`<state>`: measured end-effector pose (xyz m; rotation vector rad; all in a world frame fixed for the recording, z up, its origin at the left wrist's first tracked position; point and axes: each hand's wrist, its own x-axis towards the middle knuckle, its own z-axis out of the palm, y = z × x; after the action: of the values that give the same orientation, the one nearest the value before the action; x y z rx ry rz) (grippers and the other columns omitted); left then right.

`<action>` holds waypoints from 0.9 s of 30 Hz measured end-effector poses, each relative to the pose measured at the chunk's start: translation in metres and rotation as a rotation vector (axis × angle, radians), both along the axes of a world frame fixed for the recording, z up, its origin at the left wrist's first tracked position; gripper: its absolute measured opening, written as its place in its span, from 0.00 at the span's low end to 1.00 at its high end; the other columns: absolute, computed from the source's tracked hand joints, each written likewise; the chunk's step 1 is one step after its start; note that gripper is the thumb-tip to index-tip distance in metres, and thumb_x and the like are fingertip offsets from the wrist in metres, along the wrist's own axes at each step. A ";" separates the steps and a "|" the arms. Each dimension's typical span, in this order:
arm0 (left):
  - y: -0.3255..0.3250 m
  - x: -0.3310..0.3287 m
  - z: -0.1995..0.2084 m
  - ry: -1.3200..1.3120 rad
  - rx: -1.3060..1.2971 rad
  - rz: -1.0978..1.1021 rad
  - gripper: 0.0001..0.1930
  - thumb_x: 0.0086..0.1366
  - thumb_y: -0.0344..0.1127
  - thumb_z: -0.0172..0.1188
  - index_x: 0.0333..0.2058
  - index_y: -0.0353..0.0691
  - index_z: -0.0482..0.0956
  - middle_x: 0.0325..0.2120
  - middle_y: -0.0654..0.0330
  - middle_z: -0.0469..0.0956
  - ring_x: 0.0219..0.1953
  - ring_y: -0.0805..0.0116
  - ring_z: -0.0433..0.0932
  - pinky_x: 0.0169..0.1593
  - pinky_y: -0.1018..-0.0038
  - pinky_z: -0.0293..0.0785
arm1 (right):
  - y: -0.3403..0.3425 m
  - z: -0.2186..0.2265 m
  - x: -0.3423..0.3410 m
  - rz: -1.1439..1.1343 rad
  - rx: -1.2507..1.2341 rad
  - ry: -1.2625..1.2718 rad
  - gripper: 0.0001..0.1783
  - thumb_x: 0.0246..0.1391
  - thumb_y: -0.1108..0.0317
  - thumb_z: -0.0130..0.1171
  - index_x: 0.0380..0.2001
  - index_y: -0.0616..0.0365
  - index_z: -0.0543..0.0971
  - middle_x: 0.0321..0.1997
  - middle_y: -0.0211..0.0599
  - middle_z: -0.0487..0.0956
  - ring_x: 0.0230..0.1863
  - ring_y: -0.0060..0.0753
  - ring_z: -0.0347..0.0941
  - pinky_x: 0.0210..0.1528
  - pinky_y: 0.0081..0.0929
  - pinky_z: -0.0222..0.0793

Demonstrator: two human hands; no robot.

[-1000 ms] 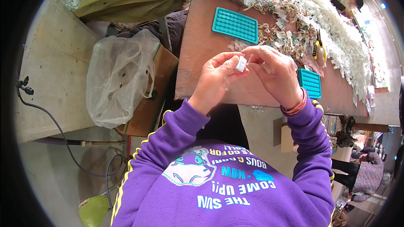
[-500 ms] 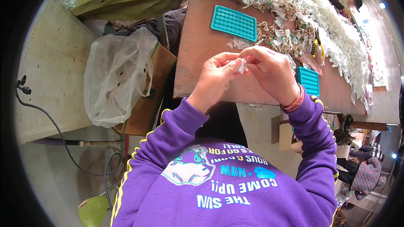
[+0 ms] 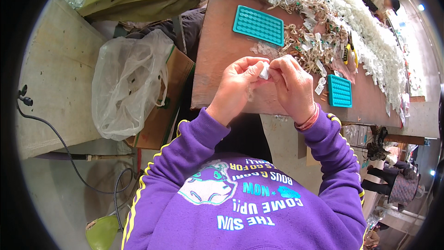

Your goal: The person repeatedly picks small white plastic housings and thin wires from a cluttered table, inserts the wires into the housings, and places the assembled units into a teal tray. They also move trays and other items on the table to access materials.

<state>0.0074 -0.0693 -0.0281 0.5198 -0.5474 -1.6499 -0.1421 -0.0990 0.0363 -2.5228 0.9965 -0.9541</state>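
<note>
My left hand (image 3: 235, 85) is closed in a pinch on a small white plastic piece (image 3: 264, 71), held over the near edge of the table. My right hand (image 3: 294, 87) meets it from the other side, thumb and fingertips pressed together at the piece's edge. Whatever else sits between the right fingertips is too small to make out. Beyond the hands lies a teal tray (image 3: 259, 25) with rows of round hollows. A second teal tray (image 3: 340, 90) is right of my right hand, beside a loose clear plastic piece (image 3: 320, 85).
Tangled beige cords with small parts (image 3: 314, 37) cover the table's (image 3: 217, 60) middle. Behind them runs a long heap of clear plastic pieces (image 3: 356, 32). A yellow-and-black tool (image 3: 348, 54) lies among them. At left, a translucent bag (image 3: 122, 92) lines a cardboard box (image 3: 178, 76). Other people are at right.
My right hand has lowered slightly and shifted left, its fingers now closer around the white piece. My left hand has barely moved. The loose clear piece beside the right tray is now uncovered.
</note>
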 end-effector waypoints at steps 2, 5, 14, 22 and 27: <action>-0.002 -0.001 -0.003 -0.015 0.000 0.007 0.12 0.70 0.35 0.56 0.47 0.34 0.76 0.41 0.60 0.79 0.44 0.74 0.78 0.50 0.72 0.76 | 0.000 -0.003 0.000 -0.018 -0.006 0.000 0.06 0.52 0.78 0.58 0.33 0.60 0.73 0.30 0.43 0.74 0.30 0.48 0.75 0.31 0.33 0.71; 0.002 -0.002 -0.002 -0.065 -0.041 0.035 0.12 0.70 0.35 0.55 0.47 0.36 0.76 0.39 0.65 0.77 0.40 0.79 0.75 0.45 0.79 0.73 | 0.000 -0.002 -0.002 -0.004 0.026 -0.088 0.04 0.52 0.78 0.58 0.31 0.60 0.74 0.30 0.44 0.75 0.30 0.48 0.75 0.32 0.33 0.72; 0.003 -0.005 0.006 0.033 0.056 0.054 0.11 0.70 0.34 0.56 0.46 0.35 0.77 0.39 0.61 0.79 0.41 0.74 0.77 0.48 0.74 0.74 | 0.003 0.009 0.002 0.004 -0.038 0.027 0.09 0.46 0.77 0.59 0.32 0.58 0.72 0.29 0.41 0.74 0.30 0.48 0.76 0.30 0.34 0.73; -0.039 -0.001 0.060 -1.285 -1.220 0.388 0.09 0.60 0.28 0.61 0.40 0.43 0.80 0.37 0.61 0.78 0.40 0.64 0.77 0.50 0.65 0.74 | 0.035 0.020 -0.051 -0.377 0.022 -0.312 0.09 0.51 0.75 0.64 0.36 0.60 0.79 0.32 0.39 0.80 0.35 0.37 0.79 0.36 0.26 0.74; -0.189 -0.009 0.103 -2.238 -1.097 0.619 0.20 0.58 0.30 0.59 0.51 0.51 0.78 0.44 0.59 0.79 0.55 0.59 0.72 0.63 0.46 0.58 | 0.064 0.010 -0.070 -0.373 0.036 -0.175 0.04 0.50 0.76 0.64 0.31 0.59 0.80 0.31 0.39 0.80 0.31 0.36 0.78 0.33 0.27 0.73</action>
<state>-0.0013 -0.2587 0.0750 1.2775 -2.2611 0.6195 -0.2121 -0.0353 0.0464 -2.2172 1.4412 -1.2196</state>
